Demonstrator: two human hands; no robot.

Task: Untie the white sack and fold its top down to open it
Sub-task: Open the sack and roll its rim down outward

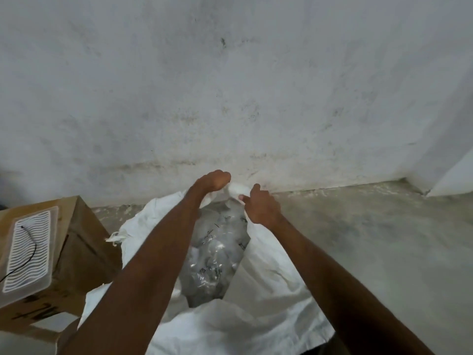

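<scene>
From the head camera, the white sack [256, 290] stands on the concrete floor [371, 239] near the wall [230, 85], its mouth already open — clear plastic packets [215, 254] show inside. Both arms reach to the far rim. The left hand [216, 181] grips the sack's far edge with fingers curled over the fabric; the right hand [261, 207] pinches the same bunched white edge just beside it. To the left sits a cardboard box [76, 252], and on it rests a clear plastic container [29, 249] — a thin black cord lies across its lid.
</scene>
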